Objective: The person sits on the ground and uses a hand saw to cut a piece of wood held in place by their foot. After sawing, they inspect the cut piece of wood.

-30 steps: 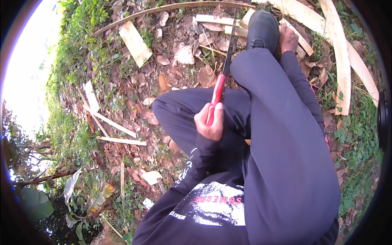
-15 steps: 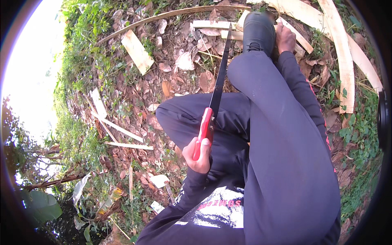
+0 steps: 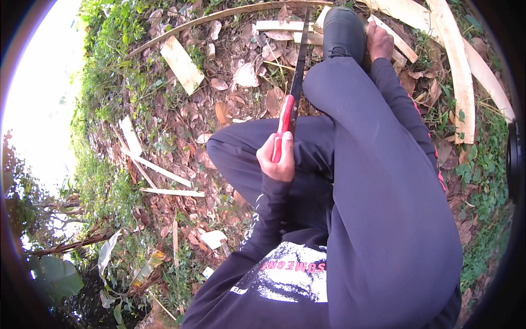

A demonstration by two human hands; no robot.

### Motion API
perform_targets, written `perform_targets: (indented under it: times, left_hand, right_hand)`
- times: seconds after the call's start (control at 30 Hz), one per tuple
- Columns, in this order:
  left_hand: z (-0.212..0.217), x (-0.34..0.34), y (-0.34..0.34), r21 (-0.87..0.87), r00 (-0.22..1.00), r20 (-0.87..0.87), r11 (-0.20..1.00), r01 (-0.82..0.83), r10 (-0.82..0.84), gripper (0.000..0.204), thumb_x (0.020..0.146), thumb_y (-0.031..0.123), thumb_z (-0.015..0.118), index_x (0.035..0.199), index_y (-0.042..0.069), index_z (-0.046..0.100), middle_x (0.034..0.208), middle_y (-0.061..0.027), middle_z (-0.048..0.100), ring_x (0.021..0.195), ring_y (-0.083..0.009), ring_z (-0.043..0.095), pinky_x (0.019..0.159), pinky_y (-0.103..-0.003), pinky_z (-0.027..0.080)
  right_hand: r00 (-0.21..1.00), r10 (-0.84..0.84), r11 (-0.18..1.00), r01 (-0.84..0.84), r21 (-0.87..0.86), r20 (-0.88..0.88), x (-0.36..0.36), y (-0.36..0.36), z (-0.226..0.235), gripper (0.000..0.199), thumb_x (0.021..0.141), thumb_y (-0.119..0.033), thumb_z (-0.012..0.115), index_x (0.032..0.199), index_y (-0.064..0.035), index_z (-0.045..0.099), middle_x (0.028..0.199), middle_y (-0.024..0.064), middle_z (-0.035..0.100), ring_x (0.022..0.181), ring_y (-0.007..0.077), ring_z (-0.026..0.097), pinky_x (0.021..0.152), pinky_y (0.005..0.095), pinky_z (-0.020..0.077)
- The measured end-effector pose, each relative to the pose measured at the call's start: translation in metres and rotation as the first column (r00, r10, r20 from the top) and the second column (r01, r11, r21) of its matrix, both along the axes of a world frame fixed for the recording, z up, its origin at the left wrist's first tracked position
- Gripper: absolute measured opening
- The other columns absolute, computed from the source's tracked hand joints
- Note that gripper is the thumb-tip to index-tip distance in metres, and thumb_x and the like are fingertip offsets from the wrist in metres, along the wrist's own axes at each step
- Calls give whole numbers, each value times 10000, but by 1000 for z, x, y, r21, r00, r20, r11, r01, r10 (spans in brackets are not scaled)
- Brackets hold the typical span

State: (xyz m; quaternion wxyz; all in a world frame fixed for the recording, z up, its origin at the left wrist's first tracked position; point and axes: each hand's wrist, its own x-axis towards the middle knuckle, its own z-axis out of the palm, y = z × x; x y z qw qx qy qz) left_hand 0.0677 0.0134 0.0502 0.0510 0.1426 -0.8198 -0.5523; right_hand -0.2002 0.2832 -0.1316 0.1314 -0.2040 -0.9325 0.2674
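After loose wooden strips [image 3: 172,192] at left, probably already cut, holding red-handled handsaw [image 3: 297,78] in left hand [image 3: 278,159], closed around its handle. Beside black boot [image 3: 344,35], resting curled right hand [image 3: 379,43] near wooden slat [image 3: 396,40]; impossible to tell its grip or remaining work.

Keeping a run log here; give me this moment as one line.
left hand: holds saw by red handle | right hand: beside boot, near wood strip, grip unclear | saw: points forward
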Motion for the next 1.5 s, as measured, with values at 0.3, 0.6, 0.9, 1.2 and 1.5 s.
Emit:
perform_targets:
  times: [0.3, 0.6, 0.9, 1.2, 1.5]
  left_hand:
    - [34, 12, 0, 156, 991, 133, 987, -29, 8, 285, 996, 206, 557, 794, 7, 583, 547, 51, 440, 454, -14, 342, 432, -202, 244]
    - [56, 57, -1, 142, 981, 188, 986, -86, 58, 272, 982, 188, 570, 813, -25, 573, 592, 23, 474, 469, -21, 367, 449, -196, 280]
    - [46, 64, -16, -35, 995, 100, 999, -3, 6, 289, 969, 185, 600, 753, -3, 565, 547, 39, 460, 462, -27, 380, 442, -205, 264]
    - [9, -14, -3, 41, 997, 24, 997, 70, -71, 244, 968, 160, 606, 774, 14, 575, 603, 38, 503, 526, -28, 422, 485, -206, 318]
    - [26, -5, 9, 313, 984, 160, 942, -122, 74, 210, 960, 132, 598, 804, -1, 550, 591, 27, 476, 477, -30, 389, 449, -204, 299]
  right_hand:
    - [999, 7, 1000, -6, 29, -52, -3, 7, -9, 600, 990, -431, 329, 807, -3, 708, 819, 260, 660, 774, 449, 650, 775, 508, 502]
    - [1000, 9, 999, -9, 51, -14, -5, 6, -11, 577, 995, -415, 332, 815, -8, 700, 822, 248, 667, 786, 450, 649, 761, 508, 507]
    - [995, -81, 997, 81, 7, 65, -2, 0, 5, 608, 977, -470, 323, 885, -45, 748, 856, 242, 691, 835, 424, 675, 817, 489, 513]
    - [993, -99, 993, 95, 65, 66, -10, 7, -9, 607, 980, -492, 331, 884, -66, 754, 840, 226, 696, 834, 413, 679, 807, 479, 517]
    - [996, -86, 996, 86, 6, -38, 6, -4, 4, 578, 979, -456, 365, 837, -32, 731, 811, 248, 673, 777, 449, 654, 754, 517, 512]
